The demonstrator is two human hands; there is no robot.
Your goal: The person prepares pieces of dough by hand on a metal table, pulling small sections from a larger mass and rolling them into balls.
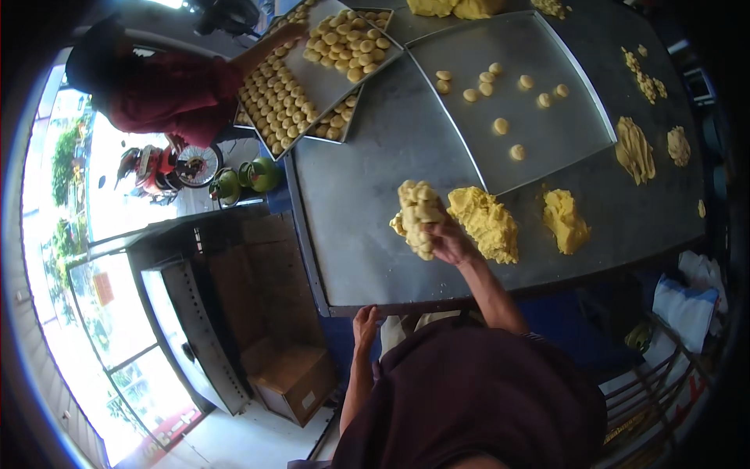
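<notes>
Lumpy dough clump (419, 205) is sitting pinched in R hand (450, 242) nr yellow dough (486, 225); L hand (365, 325) is resting by desk (359, 258) edge, can't tell grip.

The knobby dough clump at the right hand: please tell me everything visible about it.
The dough clump is pale yellow and knobby, like many small rounded lumps bunched together, soft-looking. It is longer away from the person than across. The right hand touches its near right side, with a larger yellow dough mass just to the right. Whether it rests on the metal-looking table is unclear.
</notes>
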